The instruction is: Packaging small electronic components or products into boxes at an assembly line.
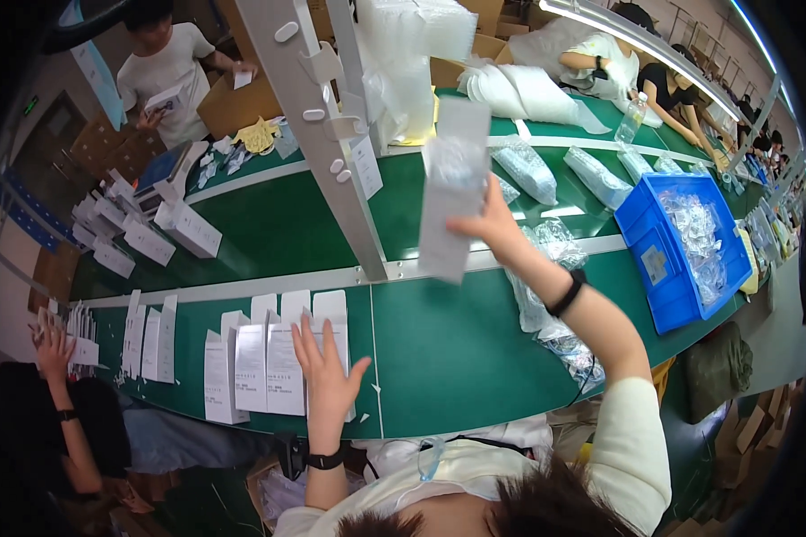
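Though blurry, carton [441, 215] apparently in right grip [495, 220]

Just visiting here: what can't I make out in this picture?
All in the head view:
Tall white cardboard box in the person's right hand: smeared by motion blur.
Upright white cardboard box behind the left hand: its front partly hidden by that hand.
Clear plastic packets in the rectangular blue plastic bin: contents too small and glossy to tell.
Distant people, far right: too small.
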